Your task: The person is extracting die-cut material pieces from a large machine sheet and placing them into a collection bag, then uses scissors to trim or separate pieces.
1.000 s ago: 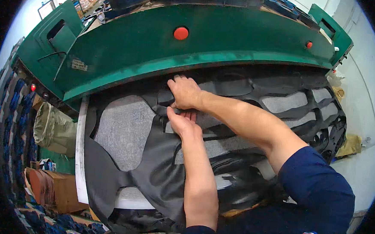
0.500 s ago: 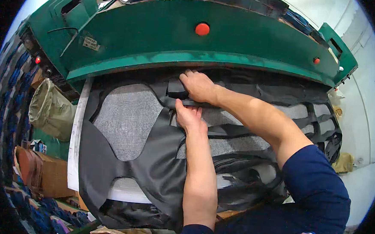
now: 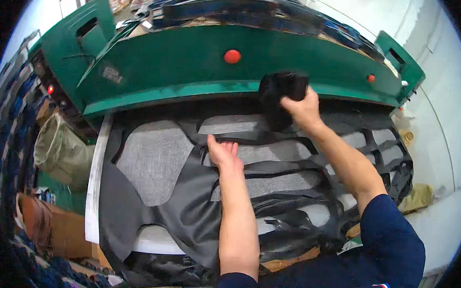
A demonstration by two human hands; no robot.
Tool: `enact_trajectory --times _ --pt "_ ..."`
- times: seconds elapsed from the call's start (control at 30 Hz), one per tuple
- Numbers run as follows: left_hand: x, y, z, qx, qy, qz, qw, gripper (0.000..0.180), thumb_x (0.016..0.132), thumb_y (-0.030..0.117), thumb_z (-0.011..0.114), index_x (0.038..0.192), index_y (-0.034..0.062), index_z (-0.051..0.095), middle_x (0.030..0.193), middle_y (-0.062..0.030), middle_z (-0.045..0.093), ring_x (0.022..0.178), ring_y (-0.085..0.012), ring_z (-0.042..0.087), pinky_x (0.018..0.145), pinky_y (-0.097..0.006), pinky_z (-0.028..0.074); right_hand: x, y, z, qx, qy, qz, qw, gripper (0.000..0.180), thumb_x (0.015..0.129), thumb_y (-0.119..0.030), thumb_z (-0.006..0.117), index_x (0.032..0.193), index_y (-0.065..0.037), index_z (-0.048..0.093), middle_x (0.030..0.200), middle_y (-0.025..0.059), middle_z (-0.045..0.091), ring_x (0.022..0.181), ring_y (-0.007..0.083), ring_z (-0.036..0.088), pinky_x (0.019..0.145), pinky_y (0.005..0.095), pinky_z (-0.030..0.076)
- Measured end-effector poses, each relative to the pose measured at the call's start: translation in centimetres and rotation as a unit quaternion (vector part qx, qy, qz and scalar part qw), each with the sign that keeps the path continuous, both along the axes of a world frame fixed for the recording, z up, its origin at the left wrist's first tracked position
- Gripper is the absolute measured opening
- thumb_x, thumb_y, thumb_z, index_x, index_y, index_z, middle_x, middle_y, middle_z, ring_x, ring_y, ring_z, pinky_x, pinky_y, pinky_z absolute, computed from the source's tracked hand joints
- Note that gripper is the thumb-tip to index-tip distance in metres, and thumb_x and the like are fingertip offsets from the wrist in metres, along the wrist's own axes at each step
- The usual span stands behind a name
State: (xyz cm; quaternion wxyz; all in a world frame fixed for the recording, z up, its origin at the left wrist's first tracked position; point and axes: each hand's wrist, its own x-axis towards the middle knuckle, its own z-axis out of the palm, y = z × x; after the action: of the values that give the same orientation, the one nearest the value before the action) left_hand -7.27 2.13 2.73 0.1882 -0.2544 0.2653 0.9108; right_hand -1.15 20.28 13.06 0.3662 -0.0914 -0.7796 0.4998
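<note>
A black, leather-like sheet (image 3: 121, 211) with large cut-out openings lies spread over the work surface, grey fabric-like areas (image 3: 156, 155) showing through the openings. My left hand (image 3: 225, 155) is palm up at a narrow strip near the sheet's middle, with its thumb over the strip and its fingers at the strip's lower edge, partly hidden. Raised above the far part of the sheet, my right hand (image 3: 304, 110) grips a bundle of black cut pieces (image 3: 282, 97), blurred by motion. A grey opening shows just left of that bundle.
A green machine beam (image 3: 167, 61) with a red button (image 3: 232, 56) spans the far side, close behind the sheet. Dark strips of material (image 3: 217, 11) lie on top of it. At the left are an olive sack (image 3: 56, 144) and a cardboard box (image 3: 69, 234).
My right hand has lifted the black pieces off the far middle of the sheet and moved right, uncovering a grey opening. My left hand stays at the strip. The view has shifted slightly.
</note>
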Motion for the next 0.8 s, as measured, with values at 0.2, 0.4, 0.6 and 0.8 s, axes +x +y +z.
enact_trajectory --times 0.2,0.4,0.6,0.8 --pt "-0.2 0.5 -1.3 -0.029 0.051 -0.007 0.998 0.056 0.090 0.049 0.048 0.124 0.0053 0.053 0.120 -0.0117 0.058 0.115 -0.0262 0.053 0.103 -0.042 0.038 13.1 11.1 8.6 -0.164 0.187 -0.133 0.960 0.022 0.077 0.001 0.069 0.098 0.001 0.069 0.091 0.0057 0.069 0.081 0.0176 0.065 0.074 0.0331 0.053" --pt "-0.7 0.7 -1.1 -0.088 0.076 -0.022 0.993 0.040 0.089 0.040 0.049 0.105 0.0050 0.058 0.102 -0.0099 0.064 0.091 -0.0224 0.060 0.078 -0.036 0.047 34.3 15.3 16.8 -0.122 0.260 -0.240 0.927 0.014 0.081 -0.007 0.068 0.093 0.000 0.069 0.089 0.0057 0.068 0.086 0.0165 0.065 0.077 0.0297 0.052" --pt "-1.4 1.8 -1.1 -0.228 0.126 0.003 0.965 0.034 0.082 0.027 0.065 0.097 -0.0029 0.057 0.089 -0.0104 0.058 0.078 -0.0216 0.056 0.064 -0.034 0.047 55.7 14.3 15.5 -0.007 0.244 -0.505 0.828 0.013 0.073 -0.007 0.073 0.081 0.002 0.069 0.080 0.0053 0.067 0.072 0.0160 0.063 0.066 0.0306 0.051" --pt "-5.0 0.6 -2.9 -0.343 0.206 0.012 0.916 0.042 0.085 0.026 0.065 0.106 -0.0106 0.060 0.108 -0.0183 0.064 0.084 -0.0278 0.064 0.071 -0.036 0.054 72.5 13.4 6.9 0.014 0.214 -0.682 0.699 0.026 0.069 -0.006 0.077 0.090 0.005 0.067 0.088 0.0060 0.068 0.076 0.0162 0.064 0.070 0.0304 0.052"
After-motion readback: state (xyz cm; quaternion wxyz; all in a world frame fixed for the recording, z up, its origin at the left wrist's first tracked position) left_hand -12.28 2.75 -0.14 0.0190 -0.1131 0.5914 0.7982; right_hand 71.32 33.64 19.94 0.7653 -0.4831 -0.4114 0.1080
